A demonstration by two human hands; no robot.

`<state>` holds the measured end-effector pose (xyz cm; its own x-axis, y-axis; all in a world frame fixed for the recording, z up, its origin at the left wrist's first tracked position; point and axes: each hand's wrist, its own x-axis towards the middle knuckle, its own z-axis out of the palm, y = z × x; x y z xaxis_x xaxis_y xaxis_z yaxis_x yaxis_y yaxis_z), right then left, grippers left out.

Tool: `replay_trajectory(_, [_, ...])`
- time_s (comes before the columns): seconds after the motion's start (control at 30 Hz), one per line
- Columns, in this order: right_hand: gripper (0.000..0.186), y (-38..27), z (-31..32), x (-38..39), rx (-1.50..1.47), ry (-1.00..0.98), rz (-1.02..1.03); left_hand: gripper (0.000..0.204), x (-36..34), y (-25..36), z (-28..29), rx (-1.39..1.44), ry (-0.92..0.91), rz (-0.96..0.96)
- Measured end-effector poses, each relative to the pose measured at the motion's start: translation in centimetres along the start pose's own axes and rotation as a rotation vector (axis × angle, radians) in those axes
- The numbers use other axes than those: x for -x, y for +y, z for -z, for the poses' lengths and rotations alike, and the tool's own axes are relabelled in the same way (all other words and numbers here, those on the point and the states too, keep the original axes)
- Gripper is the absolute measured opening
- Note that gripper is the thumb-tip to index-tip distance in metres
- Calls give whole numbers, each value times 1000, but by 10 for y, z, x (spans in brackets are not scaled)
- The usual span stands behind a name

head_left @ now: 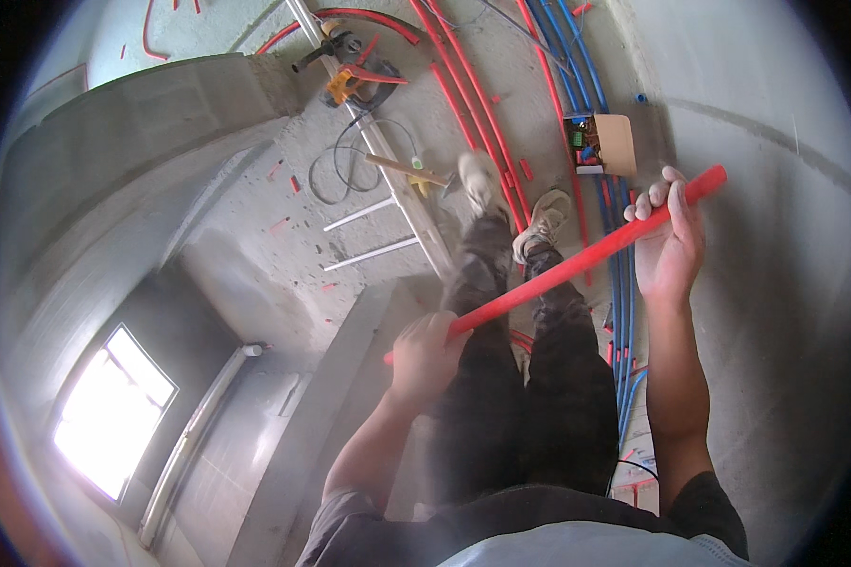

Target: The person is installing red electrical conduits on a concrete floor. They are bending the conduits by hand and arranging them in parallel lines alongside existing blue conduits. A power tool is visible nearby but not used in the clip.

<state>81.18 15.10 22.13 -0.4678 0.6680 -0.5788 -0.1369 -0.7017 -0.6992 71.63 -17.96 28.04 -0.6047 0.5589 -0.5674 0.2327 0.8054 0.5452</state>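
A straight red plastic pipe [567,269] slants across in front of my legs, its right end higher in the picture. My left hand [425,354] is wrapped round it near the lower left end, and a short stub sticks out past the fist. Close to the other end, my right hand [669,236] grips the pipe with the palm turned up and the fingers curled over it. Pale dust coats the right fingertips. Below the pipe are my shoes and the concrete floor.
Red conduits [477,85] and blue conduits [622,312] run along the floor. An open cardboard box [617,145] of small parts sits over the blue ones. At left lie a ladder [411,203], a hammer [407,170] and a corded power drill [359,80]. A grey wall [766,283] rises at right.
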Motion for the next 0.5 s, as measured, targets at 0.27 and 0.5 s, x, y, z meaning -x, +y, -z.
replay_trajectory(0.27, [26, 4, -88, -90, 59, 85, 19, 20, -89, -2, 54, 157, -92, 74])
replay_trajectory(0.5, [20, 28, -198, -198, 72, 243, -56, 23, -169, -50, 143, 158, -70, 137])
